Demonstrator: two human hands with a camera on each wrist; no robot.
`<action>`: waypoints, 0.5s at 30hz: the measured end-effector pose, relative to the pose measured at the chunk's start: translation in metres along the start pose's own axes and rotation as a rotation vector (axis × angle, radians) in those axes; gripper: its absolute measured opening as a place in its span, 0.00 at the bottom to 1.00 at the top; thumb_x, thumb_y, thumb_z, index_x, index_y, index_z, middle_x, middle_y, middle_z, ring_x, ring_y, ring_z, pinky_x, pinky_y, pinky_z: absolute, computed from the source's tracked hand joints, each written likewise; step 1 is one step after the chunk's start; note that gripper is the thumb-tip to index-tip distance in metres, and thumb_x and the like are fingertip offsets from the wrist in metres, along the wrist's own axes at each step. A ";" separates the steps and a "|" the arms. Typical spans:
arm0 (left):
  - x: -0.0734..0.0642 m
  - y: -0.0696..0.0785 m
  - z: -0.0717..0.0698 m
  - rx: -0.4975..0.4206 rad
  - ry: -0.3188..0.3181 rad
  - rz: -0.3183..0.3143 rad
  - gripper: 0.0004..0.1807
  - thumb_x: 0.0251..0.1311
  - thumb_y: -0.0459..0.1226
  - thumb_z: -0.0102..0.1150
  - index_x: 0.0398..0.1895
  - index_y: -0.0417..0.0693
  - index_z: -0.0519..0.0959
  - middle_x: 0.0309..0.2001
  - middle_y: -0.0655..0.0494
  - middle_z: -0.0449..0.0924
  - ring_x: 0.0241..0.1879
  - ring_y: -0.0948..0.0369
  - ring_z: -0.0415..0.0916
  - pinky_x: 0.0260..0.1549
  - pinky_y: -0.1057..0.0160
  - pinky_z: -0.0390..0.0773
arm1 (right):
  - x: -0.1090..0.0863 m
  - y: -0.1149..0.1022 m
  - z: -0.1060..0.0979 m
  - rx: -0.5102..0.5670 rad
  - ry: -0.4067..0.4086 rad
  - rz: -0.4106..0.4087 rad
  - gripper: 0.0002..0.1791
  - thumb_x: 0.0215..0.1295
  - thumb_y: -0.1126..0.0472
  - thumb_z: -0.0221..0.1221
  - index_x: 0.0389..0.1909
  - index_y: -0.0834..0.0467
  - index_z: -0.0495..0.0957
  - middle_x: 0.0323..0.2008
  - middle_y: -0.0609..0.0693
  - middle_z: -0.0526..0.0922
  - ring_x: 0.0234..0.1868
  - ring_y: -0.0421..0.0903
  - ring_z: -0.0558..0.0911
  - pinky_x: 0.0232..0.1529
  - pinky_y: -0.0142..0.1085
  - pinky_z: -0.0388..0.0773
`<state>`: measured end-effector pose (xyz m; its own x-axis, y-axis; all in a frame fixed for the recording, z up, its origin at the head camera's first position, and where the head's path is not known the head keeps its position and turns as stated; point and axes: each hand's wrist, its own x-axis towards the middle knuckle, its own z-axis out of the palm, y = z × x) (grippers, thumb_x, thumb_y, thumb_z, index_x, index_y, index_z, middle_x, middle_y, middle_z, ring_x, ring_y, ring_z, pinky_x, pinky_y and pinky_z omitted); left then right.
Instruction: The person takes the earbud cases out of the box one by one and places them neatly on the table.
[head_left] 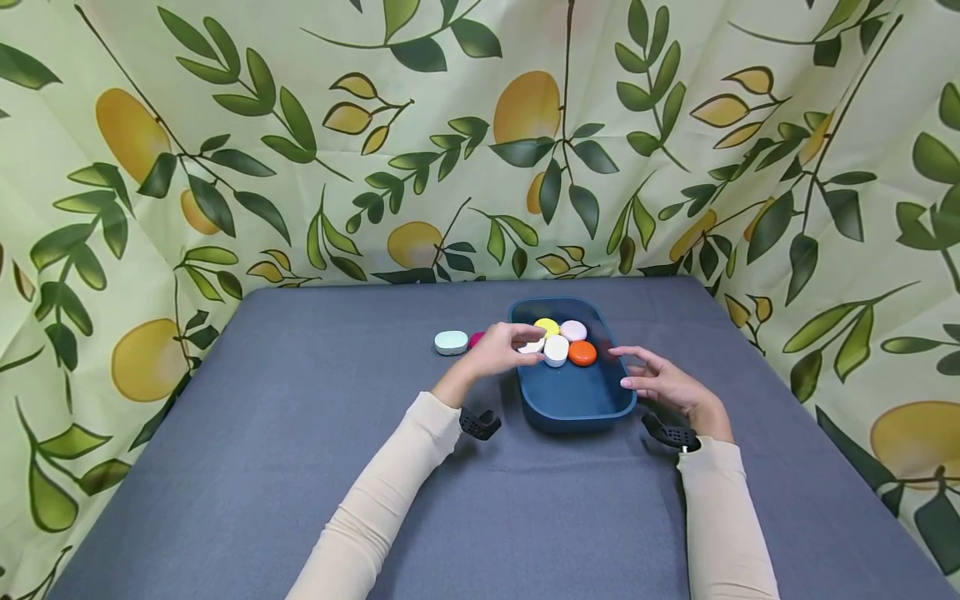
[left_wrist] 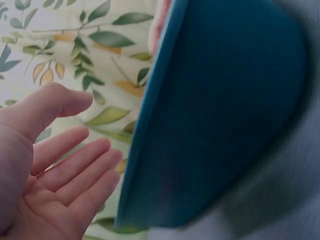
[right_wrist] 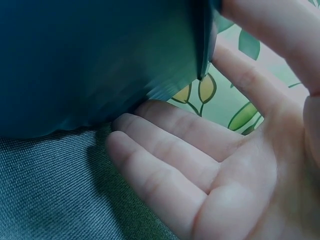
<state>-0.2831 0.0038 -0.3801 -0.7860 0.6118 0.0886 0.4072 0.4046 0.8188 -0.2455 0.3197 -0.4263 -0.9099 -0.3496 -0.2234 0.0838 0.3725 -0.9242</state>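
A dark blue plastic bin stands right of centre on the table. In its far half sit several small rounded cases: a yellow one, a lilac one, an orange one, a white one and a pale one partly behind my left fingers. My left hand hovers over the bin's left rim; the left wrist view shows it empty, thumb apart from the fingers. Beside the right wall is my right hand. Its fingers reach along the bin's outer side in the right wrist view, near its underside.
Left of the bin, a mint-green oval case lies on the grey-blue cloth. Close to it, a magenta case is mostly hidden by my left hand. A leaf-and-fruit patterned curtain hangs behind and at both sides.
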 end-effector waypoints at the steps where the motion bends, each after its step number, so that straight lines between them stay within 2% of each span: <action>1: 0.001 0.001 0.004 0.004 -0.002 0.009 0.26 0.61 0.33 0.61 0.62 0.35 0.72 0.62 0.39 0.76 0.63 0.49 0.75 0.64 0.55 0.73 | 0.000 0.000 0.000 -0.001 0.001 0.000 0.33 0.66 0.57 0.59 0.70 0.53 0.60 0.76 0.66 0.47 0.72 0.71 0.58 0.67 0.60 0.66; 5: 0.007 0.006 0.022 0.046 -0.013 0.018 0.26 0.61 0.33 0.60 0.63 0.35 0.72 0.62 0.40 0.75 0.61 0.48 0.75 0.63 0.54 0.74 | 0.000 0.000 0.000 0.004 0.002 -0.001 0.33 0.66 0.57 0.59 0.70 0.52 0.60 0.76 0.66 0.48 0.72 0.71 0.59 0.66 0.57 0.69; 10: 0.016 0.013 0.039 0.180 -0.001 -0.003 0.25 0.61 0.35 0.60 0.62 0.39 0.73 0.61 0.45 0.78 0.56 0.50 0.76 0.60 0.58 0.77 | 0.001 0.001 0.001 0.000 -0.004 -0.008 0.32 0.67 0.58 0.58 0.70 0.52 0.60 0.76 0.66 0.50 0.70 0.70 0.62 0.64 0.52 0.74; 13: 0.022 0.015 0.046 0.212 0.013 -0.034 0.25 0.61 0.36 0.61 0.62 0.40 0.74 0.57 0.45 0.81 0.49 0.54 0.76 0.48 0.68 0.77 | 0.000 0.001 0.000 -0.007 -0.008 -0.009 0.32 0.67 0.57 0.58 0.70 0.52 0.60 0.76 0.66 0.50 0.71 0.70 0.62 0.65 0.55 0.71; 15: 0.026 0.016 0.050 0.207 0.021 -0.060 0.25 0.61 0.36 0.60 0.62 0.40 0.73 0.48 0.44 0.84 0.40 0.57 0.75 0.36 0.73 0.72 | 0.000 0.001 0.000 -0.009 -0.007 -0.006 0.32 0.67 0.56 0.58 0.70 0.51 0.60 0.76 0.66 0.50 0.71 0.70 0.61 0.67 0.59 0.68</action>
<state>-0.2740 0.0605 -0.3932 -0.8204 0.5690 0.0569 0.4445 0.5718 0.6895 -0.2454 0.3204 -0.4276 -0.9076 -0.3576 -0.2200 0.0745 0.3785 -0.9226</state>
